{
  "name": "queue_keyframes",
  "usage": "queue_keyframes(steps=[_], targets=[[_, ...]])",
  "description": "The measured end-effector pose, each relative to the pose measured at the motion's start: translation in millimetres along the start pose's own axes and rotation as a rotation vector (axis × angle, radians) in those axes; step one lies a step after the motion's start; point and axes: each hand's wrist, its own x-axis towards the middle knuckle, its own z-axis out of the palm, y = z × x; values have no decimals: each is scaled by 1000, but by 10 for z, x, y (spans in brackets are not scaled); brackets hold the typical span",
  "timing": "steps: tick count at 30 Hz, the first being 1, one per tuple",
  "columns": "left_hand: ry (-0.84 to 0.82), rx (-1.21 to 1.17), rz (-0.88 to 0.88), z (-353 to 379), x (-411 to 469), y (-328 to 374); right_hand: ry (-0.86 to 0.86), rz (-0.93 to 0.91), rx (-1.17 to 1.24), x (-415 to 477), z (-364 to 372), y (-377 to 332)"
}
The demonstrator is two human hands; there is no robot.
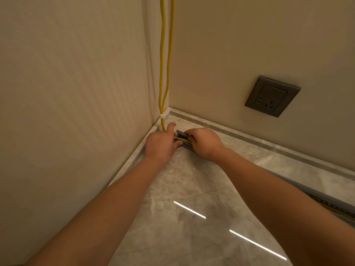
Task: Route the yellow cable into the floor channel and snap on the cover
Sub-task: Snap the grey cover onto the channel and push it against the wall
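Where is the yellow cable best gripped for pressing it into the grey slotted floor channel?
Pinch the yellow cable on its short flat stretch lying along the grey slotted floor channel, between the left hand and right hand. Come from above, since the channel's walls flank it. The vertical run up the wall corner is clipped.

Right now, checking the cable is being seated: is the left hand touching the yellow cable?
Touching. The head view shows the left hand with its fingers on the yellow cable, right where the cable enters the grey floor channel.
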Motion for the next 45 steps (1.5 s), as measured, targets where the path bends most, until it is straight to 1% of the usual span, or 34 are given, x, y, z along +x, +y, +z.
queue_keyframes(steps=[4, 10, 15, 21, 23, 27, 31, 35, 37, 40, 42, 45], targets=[[-18, 25, 4, -17, 21, 8, -11, -16, -29, -33, -4, -43], [-1, 134, 81, -55, 18, 41, 7, -45, -6, -44, -59, -33], [17, 176, 123, -55, 26, 18, 49, -12, 18, -63, -78, -50], [31, 159, 153, -58, 7, 9, 62, -6, -39, -91, -92, -86], [32, 120, 169, -41, 7, 8, 64, -15, -67, -101, -90, -104], [-4, 72, 231, -64, 17, -52, 55, -9, -100, -105, -90, -142], [75, 85, 233, -67, -11, -83, 69, 7, -101, -130, -55, -166], [61, 127, 217, -79, 13, -45, 78, 19, -102, -126, -52, -182], [71, 135, 235, -64, 29, -53, 72, 13, -100, -116, -55, -196], [172, 212, 319, -64, 27, -76, 36, 30, -114, -75, -102, -228], [195, 267, 336, -25, 52, -103, 4, 38, -130, -52, -146, -244], [199, 261, 358, 13, 62, -110, -23, 63, -143, -33, -172, -274]])
